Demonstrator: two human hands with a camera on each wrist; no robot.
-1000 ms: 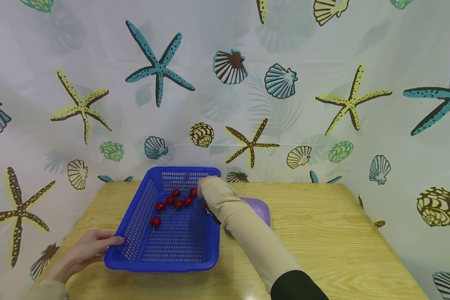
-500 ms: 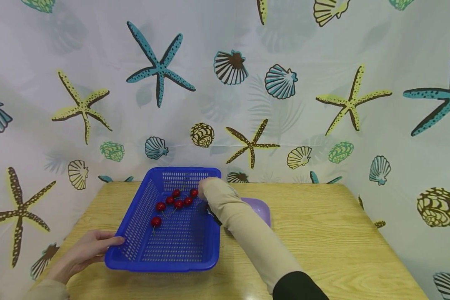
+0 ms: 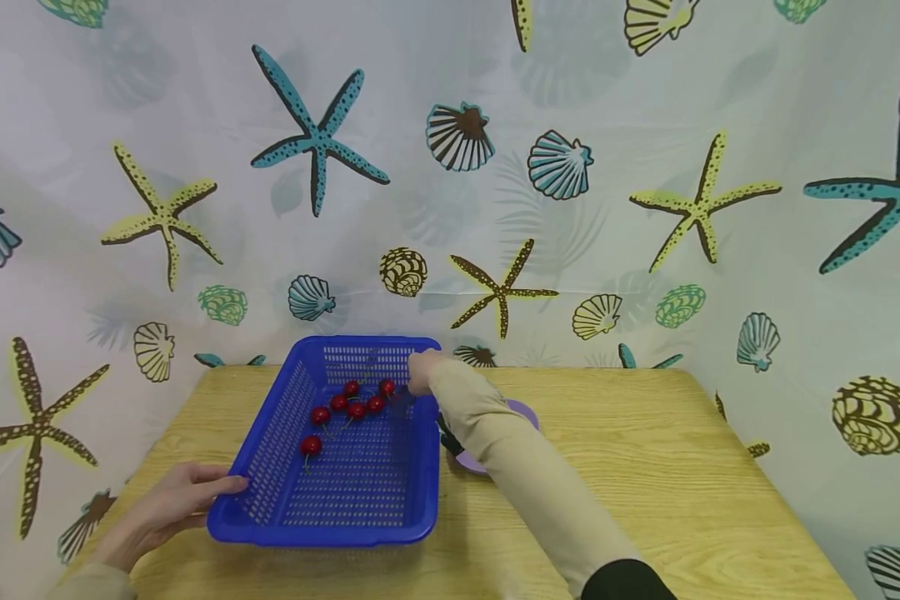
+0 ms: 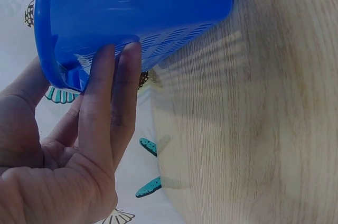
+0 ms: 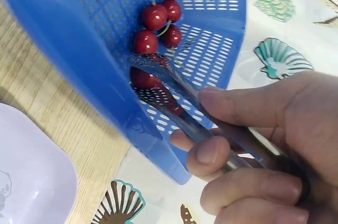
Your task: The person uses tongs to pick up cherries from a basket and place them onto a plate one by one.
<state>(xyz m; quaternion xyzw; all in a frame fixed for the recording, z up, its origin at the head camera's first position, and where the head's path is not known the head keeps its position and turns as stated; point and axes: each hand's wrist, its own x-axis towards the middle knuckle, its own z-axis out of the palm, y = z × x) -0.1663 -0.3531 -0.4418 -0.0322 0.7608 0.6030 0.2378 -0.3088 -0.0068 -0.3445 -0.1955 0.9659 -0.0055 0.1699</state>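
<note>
A blue plastic basket (image 3: 420, 500) with slotted walls stands on the table, several red cherries (image 3: 356, 410) with stems on its floor. At its near left corner my left hand (image 3: 183, 500) grips the rim, thumb on top; the left wrist view shows the fingers (image 4: 95, 108) lying along the outer wall. Over the right wall reaches my right hand (image 5: 264, 155), holding metal tongs (image 5: 198, 121) with perforated tips. Between those tips, inside the basket, sits one cherry (image 5: 143, 78). In the head view the sleeve and hand hide most of the tongs.
A light purple dish (image 3: 527, 410) lies right of the basket, partly covered by the right sleeve (image 3: 525, 475). The wooden table (image 3: 630, 467) runs back to a curtain (image 3: 390, 208) printed with starfish and shells.
My right hand and forearm have shifted slightly right, toward the basket's right rim, and more of the tongs' black end and the dish shows. The left hand keeps its hold on the basket.
</note>
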